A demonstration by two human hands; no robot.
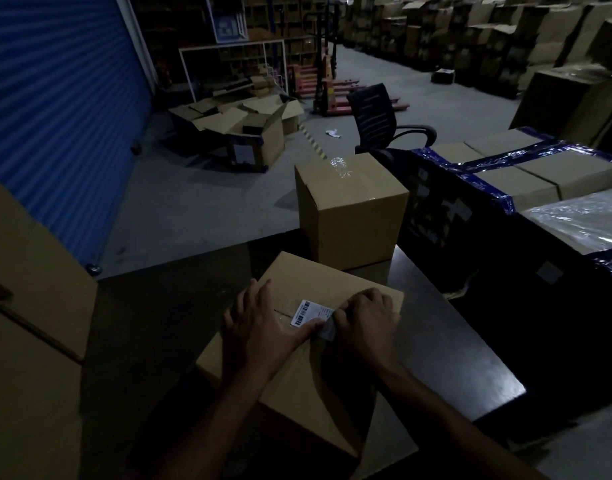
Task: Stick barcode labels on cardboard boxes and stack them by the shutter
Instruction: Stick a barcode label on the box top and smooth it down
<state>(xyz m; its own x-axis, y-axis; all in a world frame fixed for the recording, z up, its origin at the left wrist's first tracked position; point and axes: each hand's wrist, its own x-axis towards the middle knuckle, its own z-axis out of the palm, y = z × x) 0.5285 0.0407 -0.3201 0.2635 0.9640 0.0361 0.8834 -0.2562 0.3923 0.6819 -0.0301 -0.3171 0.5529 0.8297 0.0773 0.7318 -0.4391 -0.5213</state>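
Cardboard box [318, 382] on dark table [446, 341], head view. Left hand [259, 323] flat w/ fingers spread, pressing barcode label [309, 312] onto box top. Right hand [365, 318] pinches label's backing. Second box [349, 216] behind.

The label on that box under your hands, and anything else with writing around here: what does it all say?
Barcode label on the near box: bars show, print too small to read.
Blue sign on the far rack: a white symbol, no readable words.
White patch on the open box on the floor: blurred.
No text can be quoted.
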